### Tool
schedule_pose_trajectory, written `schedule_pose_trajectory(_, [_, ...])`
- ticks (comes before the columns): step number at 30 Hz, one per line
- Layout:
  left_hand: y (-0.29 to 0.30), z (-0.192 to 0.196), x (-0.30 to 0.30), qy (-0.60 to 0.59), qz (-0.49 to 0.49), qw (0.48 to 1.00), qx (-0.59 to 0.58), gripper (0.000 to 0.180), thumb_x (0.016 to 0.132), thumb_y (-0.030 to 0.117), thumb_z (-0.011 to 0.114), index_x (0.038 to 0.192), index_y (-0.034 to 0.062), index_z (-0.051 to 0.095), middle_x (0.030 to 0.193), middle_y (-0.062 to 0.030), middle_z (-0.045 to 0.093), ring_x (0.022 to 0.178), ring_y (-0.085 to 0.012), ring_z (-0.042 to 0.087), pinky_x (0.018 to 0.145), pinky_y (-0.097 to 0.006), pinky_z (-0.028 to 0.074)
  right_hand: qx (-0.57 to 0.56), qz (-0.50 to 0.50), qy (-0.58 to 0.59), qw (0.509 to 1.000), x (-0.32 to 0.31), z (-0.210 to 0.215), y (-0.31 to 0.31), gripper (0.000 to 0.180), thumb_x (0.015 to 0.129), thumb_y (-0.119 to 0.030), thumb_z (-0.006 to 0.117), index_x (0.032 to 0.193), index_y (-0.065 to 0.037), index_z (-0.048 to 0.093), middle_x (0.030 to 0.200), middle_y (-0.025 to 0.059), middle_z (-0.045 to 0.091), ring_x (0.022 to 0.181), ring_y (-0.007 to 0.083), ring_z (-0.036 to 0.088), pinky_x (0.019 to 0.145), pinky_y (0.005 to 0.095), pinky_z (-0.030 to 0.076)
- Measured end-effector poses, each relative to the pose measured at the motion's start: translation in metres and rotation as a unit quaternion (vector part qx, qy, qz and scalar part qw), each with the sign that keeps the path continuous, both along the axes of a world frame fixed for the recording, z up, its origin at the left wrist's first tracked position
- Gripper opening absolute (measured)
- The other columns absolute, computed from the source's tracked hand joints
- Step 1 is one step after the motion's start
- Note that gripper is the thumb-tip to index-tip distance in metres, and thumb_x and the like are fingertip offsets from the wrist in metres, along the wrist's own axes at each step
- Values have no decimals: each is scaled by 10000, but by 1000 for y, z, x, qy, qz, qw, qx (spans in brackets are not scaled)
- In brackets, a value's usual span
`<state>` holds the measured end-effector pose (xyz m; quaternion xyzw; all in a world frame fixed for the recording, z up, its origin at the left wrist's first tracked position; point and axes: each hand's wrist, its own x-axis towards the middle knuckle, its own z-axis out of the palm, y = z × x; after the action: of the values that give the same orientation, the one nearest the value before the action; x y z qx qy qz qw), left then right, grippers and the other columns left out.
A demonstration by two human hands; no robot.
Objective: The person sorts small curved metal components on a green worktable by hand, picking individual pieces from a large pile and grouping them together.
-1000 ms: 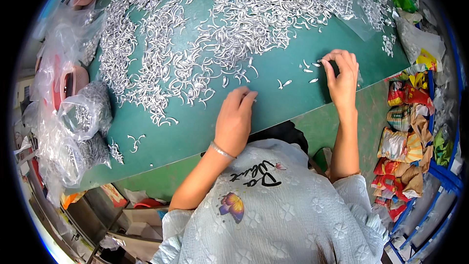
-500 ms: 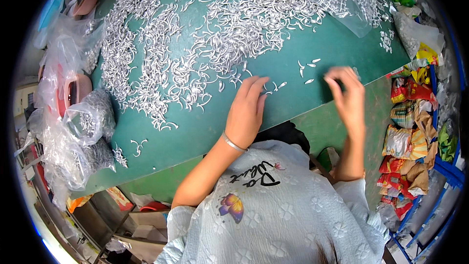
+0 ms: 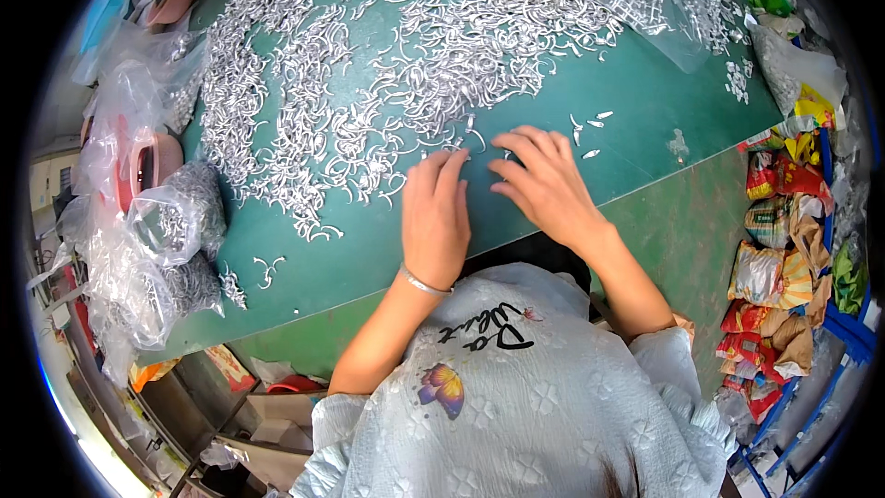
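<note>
Small curved silver metal pieces [image 3: 461,74] lie in a wide, loose pile on the green tabletop [image 3: 387,258]. At the pile's near edge is my left hand [image 3: 435,221], fingers stretched forward, with several pieces around their tips. My right hand [image 3: 550,184] is just right of it, fingers bent and apart over the table. A tiny bright piece shows by its fingertips; nothing can be made out in its grip. To the right of this hand lie several separate silver pieces [image 3: 592,154].
Clear plastic bags [image 3: 175,231] filled with metal parts crowd the table's left edge beside pink bins [image 3: 152,166]. Another clear bag [image 3: 645,9] lies on the far right of the pile. Past the right edge, blue shelving [image 3: 853,327] holds colourful packages [image 3: 761,277].
My right hand has swung left from the table's right side to beside my left hand. The left hand has shifted slightly left and down. A smudge on the right tabletop is now uncovered.
</note>
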<state>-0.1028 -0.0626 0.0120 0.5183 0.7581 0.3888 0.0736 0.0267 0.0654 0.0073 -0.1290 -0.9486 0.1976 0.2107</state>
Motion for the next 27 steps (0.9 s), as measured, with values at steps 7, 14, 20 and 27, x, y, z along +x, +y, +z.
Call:
schedule_pose_trajectory(7, [-27, 0, -21, 23, 30, 999, -31, 359, 811, -57, 630, 1161, 19, 613, 1125, -143, 585, 1027, -335, 556, 897, -397, 438, 94, -186, 34, 977, 49, -10, 43, 147, 774, -62, 722, 881, -76, 622, 1015, 58, 607, 1030, 263, 562, 891, 421, 368])
schedule_pose_trajectory(14, [0, -13, -13, 113, -9, 991, -66, 369, 828, 23, 637, 1193, 54, 593, 1241, -89, 563, 1151, -296, 515, 948, -417, 370, 0, -60, 88, 994, -28, 3, 15, 185, 779, -79, 724, 951, -77, 656, 994, 51, 601, 966, 247, 557, 858, 383, 380])
schedule_pose_trajectory(20, [-30, -8, -32, 123, 63, 988, -76, 286, 813, 34, 672, 1093, 84, 646, 1239, -92, 558, 1146, -298, 521, 939, -407, 364, -20, -58, 19, 998, -26, -4, 18, 167, 782, -89, 725, 935, -87, 659, 939, 36, 581, 909, 238, 543, 821, 384, 373])
schedule_pose_trajectory(27, [-36, -2, -24, 65, 58, 994, -60, 331, 825, 19, 650, 1150, 66, 610, 1237, -112, 533, 1164, -310, 503, 942, -428, 343, 26, -159, -5, 987, 13, 6, 28, 145, 772, -67, 729, 900, -77, 662, 972, 35, 600, 938, 237, 542, 846, 391, 370])
